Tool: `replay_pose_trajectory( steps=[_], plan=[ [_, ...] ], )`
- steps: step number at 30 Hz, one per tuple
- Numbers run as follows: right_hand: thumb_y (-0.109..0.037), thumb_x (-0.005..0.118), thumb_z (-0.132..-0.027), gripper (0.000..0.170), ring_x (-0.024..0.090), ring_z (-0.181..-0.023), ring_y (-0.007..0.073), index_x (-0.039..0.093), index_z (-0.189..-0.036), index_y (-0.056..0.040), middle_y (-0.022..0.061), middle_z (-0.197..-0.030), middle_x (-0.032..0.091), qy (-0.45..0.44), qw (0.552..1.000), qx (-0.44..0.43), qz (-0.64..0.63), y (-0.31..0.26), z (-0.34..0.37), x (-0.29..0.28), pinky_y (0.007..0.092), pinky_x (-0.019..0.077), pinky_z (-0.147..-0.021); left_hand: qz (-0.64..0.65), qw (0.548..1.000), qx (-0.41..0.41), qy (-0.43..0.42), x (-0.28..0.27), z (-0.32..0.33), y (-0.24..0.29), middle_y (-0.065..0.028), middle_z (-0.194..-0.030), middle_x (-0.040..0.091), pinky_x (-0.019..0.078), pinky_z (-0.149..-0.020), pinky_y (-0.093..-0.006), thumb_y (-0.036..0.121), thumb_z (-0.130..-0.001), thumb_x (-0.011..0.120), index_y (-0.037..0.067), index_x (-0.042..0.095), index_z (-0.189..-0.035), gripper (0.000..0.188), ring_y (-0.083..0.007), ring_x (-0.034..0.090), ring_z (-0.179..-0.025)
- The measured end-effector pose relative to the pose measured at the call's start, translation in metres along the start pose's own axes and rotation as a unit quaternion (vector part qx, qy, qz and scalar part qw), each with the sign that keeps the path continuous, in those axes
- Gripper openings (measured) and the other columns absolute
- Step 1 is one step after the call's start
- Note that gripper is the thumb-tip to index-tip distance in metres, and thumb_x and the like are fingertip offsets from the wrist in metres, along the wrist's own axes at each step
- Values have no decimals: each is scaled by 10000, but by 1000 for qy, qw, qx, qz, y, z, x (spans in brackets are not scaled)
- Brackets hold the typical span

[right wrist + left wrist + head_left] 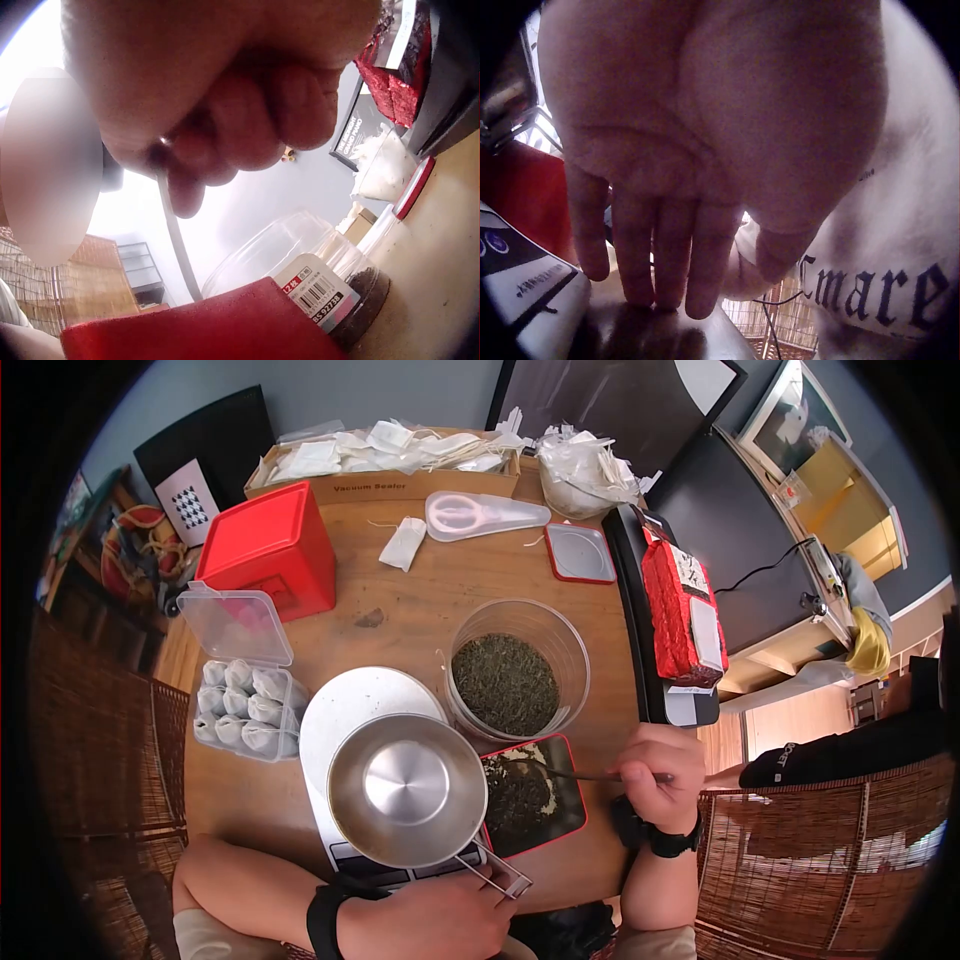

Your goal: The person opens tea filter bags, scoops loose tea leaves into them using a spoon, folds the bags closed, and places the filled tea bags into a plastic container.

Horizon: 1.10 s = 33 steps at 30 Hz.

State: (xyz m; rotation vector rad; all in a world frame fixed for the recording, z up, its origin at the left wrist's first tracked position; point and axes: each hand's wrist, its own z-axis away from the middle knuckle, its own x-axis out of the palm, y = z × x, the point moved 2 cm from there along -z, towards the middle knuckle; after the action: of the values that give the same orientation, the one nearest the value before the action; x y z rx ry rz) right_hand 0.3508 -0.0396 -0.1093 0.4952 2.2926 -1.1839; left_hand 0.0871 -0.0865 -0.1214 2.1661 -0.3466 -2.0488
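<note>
In the head view my right hand (660, 775) grips the thin dark handle of a utensil (585, 774), whose far end lies over dark leaves (515, 800) in a red-rimmed tin (572, 822). The right wrist view shows curled fingers (244, 124) round that handle (176, 240) above the red tin (202, 330). My left hand (430, 920) lies beside the wire handle of a steel pan (405, 785), which stands on a white scale (345, 695). Its fingers (671, 255) are straight in the left wrist view. Whether they touch the pan handle I cannot tell.
A clear tub (575, 685) of dried leaves stands behind the tin. Left are a box of filled pouches (240, 705) and a red canister (265, 550); at the back, a carton (380, 487), a scissors case (485, 517) and a lid (580, 552). A red foil pack (680, 615) lies right.
</note>
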Motion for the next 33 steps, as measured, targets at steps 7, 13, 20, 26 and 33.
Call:
replay_pose_trajectory(
  steps=[7,13,20,26,33],
  plan=[
    [-113,720,-843,165,546,-512,248,661,-711,-32,77,-646,580,-10,1000,2,-3,0,-1,4,354,399,-477,-30,998,33,-52,-5,-3,6,-118,-1171,687,572,-797,-323,248,-834,591,8,708,-1021,326,-223,694,-898],
    [-99,719,-848,177,538,-509,245,648,-703,-24,80,-643,576,-5,1000,-1,-10,0,-2,5,350,397,-475,-39,975,-77,206,-16,-4,11,-80,-781,632,574,-744,-394,189,-971,554,67,658,-751,272,-216,582,-576],
    [-69,727,-843,175,527,-509,236,643,-700,-10,79,-647,576,-7,1000,-6,-24,-1,-3,6,351,390,-466,-134,984,-28,111,-19,-6,3,-87,-1283,653,529,-616,-217,212,-839,601,81,691,-1114,317,-151,657,-763],
    [-52,722,-845,151,528,-517,237,653,-719,-6,81,-649,568,-11,1000,-2,-24,-3,-3,6,351,392,-471,-149,981,-59,112,-28,-5,4,-67,-1296,654,486,-544,-185,198,-822,608,95,692,-1112,319,-108,619,-717],
    [-75,662,-873,145,591,-546,234,695,-748,-10,93,-674,633,-22,1000,5,-12,-3,-2,3,327,434,-510,-161,979,-67,108,-30,-5,7,-11,-1231,639,461,-503,-178,176,-791,635,88,691,-1133,358,-90,580,-701]
  ],
)
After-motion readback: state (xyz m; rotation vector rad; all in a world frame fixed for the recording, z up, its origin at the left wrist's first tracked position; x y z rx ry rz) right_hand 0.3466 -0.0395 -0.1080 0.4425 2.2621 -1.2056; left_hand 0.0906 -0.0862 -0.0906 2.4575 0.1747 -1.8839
